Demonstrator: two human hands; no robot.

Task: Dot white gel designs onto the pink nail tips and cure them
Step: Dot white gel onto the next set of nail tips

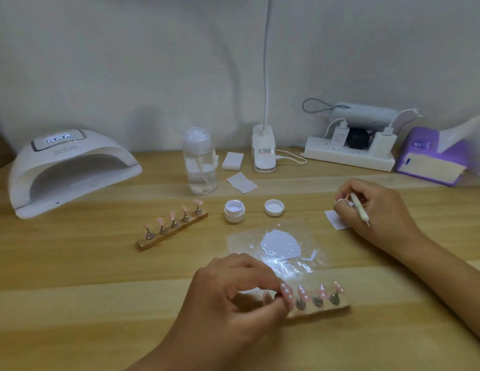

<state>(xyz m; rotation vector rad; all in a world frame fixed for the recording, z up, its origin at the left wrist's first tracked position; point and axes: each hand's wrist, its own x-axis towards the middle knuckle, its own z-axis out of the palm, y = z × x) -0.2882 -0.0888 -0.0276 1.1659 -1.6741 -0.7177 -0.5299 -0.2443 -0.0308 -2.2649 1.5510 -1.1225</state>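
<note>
Near the front edge lies a wooden strip (340, 307) carrying pink nail tips with white dots (302, 292) on metal stands. My left hand (233, 298) pinches the leftmost dotted tip (286, 293) on that strip. My right hand (378, 210) holds a white dotting pen (360, 208), its fingers resting on a small white wipe (334, 219). A second strip (174, 232) with several plain pink tips lies mid-left. An open white gel jar (234, 210) and its lid (274, 207) stand in the middle. White gel (280, 243) is spread on a clear sheet.
A white curing lamp (70, 170) with a lit display stands at the back left. A clear pump bottle (200, 162), wipe pads (233, 161), a desk lamp base (263, 149), a power strip (348, 156) and a purple tissue box (431, 159) line the back.
</note>
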